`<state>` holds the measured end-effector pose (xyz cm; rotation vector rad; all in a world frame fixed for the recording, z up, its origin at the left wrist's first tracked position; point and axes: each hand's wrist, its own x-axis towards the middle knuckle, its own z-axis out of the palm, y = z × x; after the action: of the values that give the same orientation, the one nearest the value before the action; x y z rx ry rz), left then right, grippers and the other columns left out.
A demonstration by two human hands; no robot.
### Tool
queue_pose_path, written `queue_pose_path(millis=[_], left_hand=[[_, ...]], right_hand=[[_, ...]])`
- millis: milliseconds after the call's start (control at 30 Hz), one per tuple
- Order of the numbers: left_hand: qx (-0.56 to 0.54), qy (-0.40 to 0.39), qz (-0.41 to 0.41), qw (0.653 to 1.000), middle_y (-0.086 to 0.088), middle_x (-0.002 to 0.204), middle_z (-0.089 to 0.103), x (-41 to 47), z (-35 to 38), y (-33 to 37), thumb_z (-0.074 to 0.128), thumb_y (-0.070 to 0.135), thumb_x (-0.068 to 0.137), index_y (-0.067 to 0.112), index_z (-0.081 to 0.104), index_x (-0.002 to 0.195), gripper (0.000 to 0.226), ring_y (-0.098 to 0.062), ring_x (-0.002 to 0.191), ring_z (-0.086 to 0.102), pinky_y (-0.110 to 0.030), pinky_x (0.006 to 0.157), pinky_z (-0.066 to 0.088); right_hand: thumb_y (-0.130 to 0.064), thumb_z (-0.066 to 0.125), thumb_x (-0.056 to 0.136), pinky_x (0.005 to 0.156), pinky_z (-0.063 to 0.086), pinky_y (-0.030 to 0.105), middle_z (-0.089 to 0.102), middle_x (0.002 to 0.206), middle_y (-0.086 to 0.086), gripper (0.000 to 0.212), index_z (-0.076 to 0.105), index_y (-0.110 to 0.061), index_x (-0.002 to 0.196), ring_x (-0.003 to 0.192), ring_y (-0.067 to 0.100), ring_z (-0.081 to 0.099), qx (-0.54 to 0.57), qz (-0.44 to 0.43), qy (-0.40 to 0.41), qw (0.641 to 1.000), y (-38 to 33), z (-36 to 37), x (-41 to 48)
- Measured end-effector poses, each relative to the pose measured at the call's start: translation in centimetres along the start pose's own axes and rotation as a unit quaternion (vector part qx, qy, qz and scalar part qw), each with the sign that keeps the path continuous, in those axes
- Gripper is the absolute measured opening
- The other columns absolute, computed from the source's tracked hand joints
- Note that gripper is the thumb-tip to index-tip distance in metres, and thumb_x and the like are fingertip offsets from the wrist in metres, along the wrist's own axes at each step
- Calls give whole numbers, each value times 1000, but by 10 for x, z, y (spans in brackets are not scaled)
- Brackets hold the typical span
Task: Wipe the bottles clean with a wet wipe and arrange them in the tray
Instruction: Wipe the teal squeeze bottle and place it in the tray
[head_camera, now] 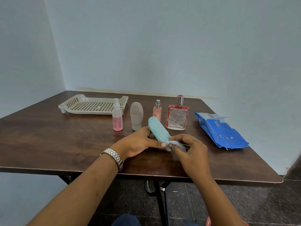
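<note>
My left hand (pixel 138 142) grips a teal squeeze bottle (pixel 157 129), tilted above the table with its rounded end up and away from me. My right hand (pixel 189 149) pinches a bunched wet wipe (pixel 175 144) around the bottle's lower cap end. On the table behind stand a pink spray bottle (pixel 117 117), a beige squeeze bottle (pixel 136 117), a slim pink perfume spray (pixel 157 110) and a square glass perfume bottle (pixel 177 115) with red trim. A beige perforated tray (pixel 94 105) with nothing in it lies at the back left.
A blue wet-wipe packet (pixel 221 131), flap open, lies at the right of the dark wooden table (pixel 48 136). The table sits in a corner between two pale walls. My left wrist carries a metal watch (pixel 114 156).
</note>
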<state>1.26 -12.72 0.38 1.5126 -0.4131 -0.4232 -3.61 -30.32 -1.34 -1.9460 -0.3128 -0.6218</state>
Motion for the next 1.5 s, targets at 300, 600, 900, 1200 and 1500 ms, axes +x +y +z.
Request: queue_pose_path(millis=[300, 600, 900, 1200, 1500], left_hand=[[39, 4, 17, 999, -2, 102, 72, 1, 0, -1, 66, -14, 78, 13, 57, 109, 41, -15, 102, 67, -25, 88, 53], [72, 8, 14, 997, -5, 109, 70, 1, 1, 0, 69, -9, 77, 11, 58, 109, 40, -14, 104, 66, -24, 90, 52], [75, 2, 29, 997, 1, 100, 72, -2, 2, 2, 67, -12, 78, 14, 58, 105, 38, -10, 98, 68, -21, 85, 53], [72, -1, 23, 997, 1, 102, 71, -3, -1, 1, 67, -13, 77, 16, 58, 107, 43, -10, 101, 67, -24, 89, 52], [43, -10, 8, 999, -3, 110, 69, -3, -5, -1, 64, -16, 77, 15, 57, 115, 49, -13, 105, 66, -23, 89, 52]], right_hand=[[-10, 73, 76, 68, 45, 6, 67, 85, -16, 16, 71, -23, 86, 83, -6, 59, -16, 12, 2, 1000, -4, 4, -2], [-13, 72, 79, 65, 39, 1, 66, 81, -17, 12, 70, -25, 81, 81, -11, 57, -41, 37, 15, 998, -5, -1, 5], [-12, 73, 76, 68, 44, 5, 67, 83, -15, 14, 72, -25, 81, 82, -6, 59, -45, 10, 0, 999, -5, 1, -4], [-5, 71, 76, 73, 43, 4, 67, 88, -11, 19, 73, -19, 88, 89, -5, 58, -50, -30, -15, 998, -9, 6, -6], [-8, 70, 80, 70, 40, 0, 68, 88, -14, 16, 73, -20, 91, 89, -12, 58, -27, -1, -16, 999, -6, 6, 8]])
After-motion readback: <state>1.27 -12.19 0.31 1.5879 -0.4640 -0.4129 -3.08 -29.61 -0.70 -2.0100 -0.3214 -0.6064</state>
